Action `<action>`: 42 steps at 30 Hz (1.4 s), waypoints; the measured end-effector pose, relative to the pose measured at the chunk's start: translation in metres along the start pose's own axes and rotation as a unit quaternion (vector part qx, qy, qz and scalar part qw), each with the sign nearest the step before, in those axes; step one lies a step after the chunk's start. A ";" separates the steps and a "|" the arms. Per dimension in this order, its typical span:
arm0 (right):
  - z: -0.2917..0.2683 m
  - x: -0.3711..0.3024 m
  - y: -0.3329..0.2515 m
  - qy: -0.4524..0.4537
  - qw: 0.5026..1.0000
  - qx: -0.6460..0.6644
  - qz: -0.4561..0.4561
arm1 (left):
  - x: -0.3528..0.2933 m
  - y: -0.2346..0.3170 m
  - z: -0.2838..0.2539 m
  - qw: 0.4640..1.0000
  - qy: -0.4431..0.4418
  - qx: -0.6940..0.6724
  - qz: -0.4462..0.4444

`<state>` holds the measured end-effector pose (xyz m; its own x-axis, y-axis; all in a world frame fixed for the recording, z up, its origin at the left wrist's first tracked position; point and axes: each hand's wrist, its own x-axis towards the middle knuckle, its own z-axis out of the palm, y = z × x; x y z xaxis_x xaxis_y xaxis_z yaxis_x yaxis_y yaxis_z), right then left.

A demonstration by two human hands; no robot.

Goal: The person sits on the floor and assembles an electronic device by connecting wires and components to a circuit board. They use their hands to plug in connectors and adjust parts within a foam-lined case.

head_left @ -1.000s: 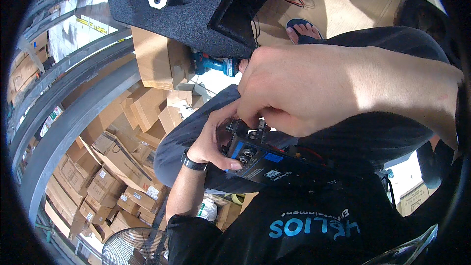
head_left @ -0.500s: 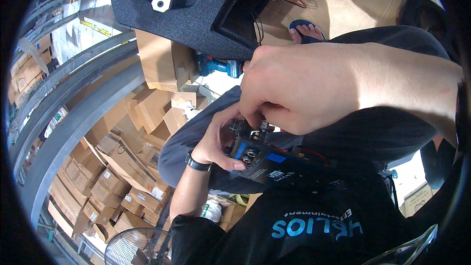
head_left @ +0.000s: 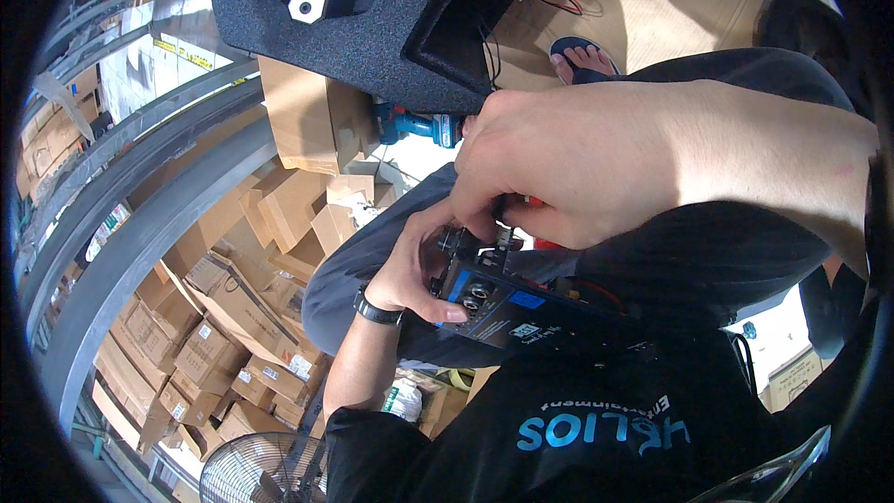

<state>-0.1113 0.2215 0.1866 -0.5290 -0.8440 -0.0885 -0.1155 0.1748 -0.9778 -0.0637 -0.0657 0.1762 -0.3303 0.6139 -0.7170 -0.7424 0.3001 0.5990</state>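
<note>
A black amplifier module with sockets, blue labels and an open side showing circuit parts rests over my lap. My left hand, wearing a dark watch, grips its end, thumb on the panel face and fingers round the far side. From the right, my right hand reaches over the module's open side, its fingers closed in a pinch close to the small parts. Bits of red show beneath those fingers; what they belong to is hidden. Just beyond the right hand lies a teal cordless drill.
A large black speaker cabinet stands at the top, with loose red and black wires at its opening. Cardboard boxes pile up at left behind grey metal rails. A fan is at the lower left.
The right hand's fingers have shifted slightly over the module, and more red now shows beneath them. The left hand keeps its hold in the same place.
</note>
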 end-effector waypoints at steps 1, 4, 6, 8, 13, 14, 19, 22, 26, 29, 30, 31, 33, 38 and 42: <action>0.000 0.001 0.001 0.005 1.000 -0.004 -0.007 | 0.000 -0.001 0.000 1.000 0.002 0.000 0.001; 0.000 0.004 0.001 -0.003 1.000 -0.008 0.000 | 0.000 -0.004 -0.001 1.000 0.005 0.003 0.009; -0.002 0.002 -0.001 -0.004 1.000 -0.009 0.028 | 0.002 -0.006 -0.002 1.000 -0.002 0.001 0.016; -0.003 0.001 -0.002 -0.006 0.999 -0.022 0.026 | 0.004 -0.010 -0.002 1.000 -0.021 -0.006 0.021; -0.002 0.004 -0.001 0.005 0.999 -0.033 0.015 | 0.006 -0.013 -0.005 0.999 -0.030 -0.017 0.009; -0.002 0.004 0.000 0.004 0.999 -0.031 0.019 | 0.006 -0.013 -0.006 0.999 -0.036 -0.015 0.004; 0.003 0.003 0.005 0.017 0.999 -0.038 0.016 | 0.008 -0.016 -0.009 0.998 -0.053 -0.012 0.008; 0.006 0.004 0.010 0.050 0.997 -0.040 -0.032 | 0.008 -0.018 -0.010 0.998 -0.052 -0.021 0.006; 0.008 0.005 0.015 0.060 0.996 -0.023 -0.066 | 0.007 -0.019 -0.013 0.998 -0.059 -0.016 0.003; 0.007 0.002 0.014 0.049 0.997 -0.011 -0.059 | 0.007 -0.018 -0.012 0.997 -0.071 -0.003 0.013; 0.006 0.001 0.013 0.043 0.998 -0.008 -0.052 | 0.006 -0.017 -0.011 0.998 -0.064 -0.006 0.008; 0.005 0.001 0.012 0.038 0.998 -0.004 -0.050 | 0.005 -0.017 -0.009 0.998 -0.057 -0.009 0.004; 0.005 0.001 0.012 0.029 0.999 0.002 -0.046 | 0.005 -0.014 -0.006 0.999 -0.049 -0.012 0.004; 0.007 0.002 0.013 0.051 0.995 0.018 -0.079 | 0.001 -0.002 -0.001 0.999 -0.029 -0.002 -0.023; 0.010 0.001 0.015 0.060 0.994 0.044 -0.073 | 0.003 -0.002 0.002 0.999 -0.031 -0.024 -0.020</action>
<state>-0.1056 0.2179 0.1702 -0.6097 -0.7891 0.0748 -0.1276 0.0046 -0.9918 -0.0619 -0.0635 0.1734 -0.2647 0.6468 -0.7152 -0.7814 0.2908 0.5522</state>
